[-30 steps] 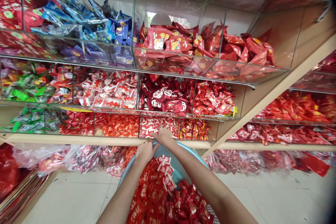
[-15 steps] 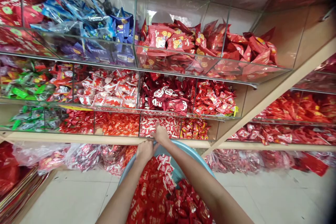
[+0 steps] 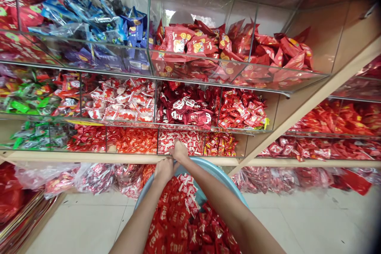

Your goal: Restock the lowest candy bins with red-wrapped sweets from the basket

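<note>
A blue plastic basket (image 3: pixel 222 172) stands below me, against the front of the shelves. Inside it lie red wrapped packets (image 3: pixel 171 210), small red-and-white candies (image 3: pixel 188 190) and shiny red candies (image 3: pixel 212 226). My left hand (image 3: pixel 163 171) is closed at the far rim of the basket, its fingers partly hidden. Just beyond it, my right hand (image 3: pixel 179 151) is closed at the front of a bottom compartment filled with small red-and-white candies (image 3: pixel 193 139). Whatever its curled fingers hold is hidden from view.
Glass-fronted shelves (image 3: pixel 190 127) hold several compartments of wrapped sweets. A slanting wooden upright (image 3: pixel 293 117) divides them from another shelf section at right. Clear bags of candies (image 3: pixel 97 176) lie beneath the lowest board, on the tiled floor (image 3: pixel 92 222).
The view has shifted very slightly. Both hands keep nearly the same places at the basket and the candy compartment, and the basket's contents look the same.
</note>
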A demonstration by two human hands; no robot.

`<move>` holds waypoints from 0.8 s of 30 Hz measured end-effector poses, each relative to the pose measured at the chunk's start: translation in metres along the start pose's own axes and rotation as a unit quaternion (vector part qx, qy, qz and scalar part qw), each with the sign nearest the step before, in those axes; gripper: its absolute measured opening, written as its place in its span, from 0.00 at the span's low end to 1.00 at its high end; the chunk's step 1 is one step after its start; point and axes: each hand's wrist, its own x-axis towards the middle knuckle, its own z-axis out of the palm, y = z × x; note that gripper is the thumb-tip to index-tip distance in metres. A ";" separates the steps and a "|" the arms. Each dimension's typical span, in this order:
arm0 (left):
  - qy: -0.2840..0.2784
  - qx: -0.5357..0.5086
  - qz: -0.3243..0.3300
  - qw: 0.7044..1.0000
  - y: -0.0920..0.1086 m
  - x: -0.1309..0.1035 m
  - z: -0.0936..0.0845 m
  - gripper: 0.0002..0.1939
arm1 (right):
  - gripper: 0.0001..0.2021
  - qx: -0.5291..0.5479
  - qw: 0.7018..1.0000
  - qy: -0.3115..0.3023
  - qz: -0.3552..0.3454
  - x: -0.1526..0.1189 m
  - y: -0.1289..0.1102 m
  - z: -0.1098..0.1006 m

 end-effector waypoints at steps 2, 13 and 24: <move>0.003 -0.001 0.002 1.000 0.000 0.000 0.000 0.24 | 0.15 0.008 1.000 0.006 -0.004 -0.002 0.001 0.000; 0.015 -0.012 0.004 1.000 0.001 -0.002 -0.003 0.29 | 0.13 0.152 0.986 0.065 -0.033 -0.001 0.022 -0.004; 0.039 -0.023 0.013 0.999 -0.001 0.000 0.002 0.36 | 0.09 0.089 0.968 0.020 -0.233 -0.080 0.114 -0.020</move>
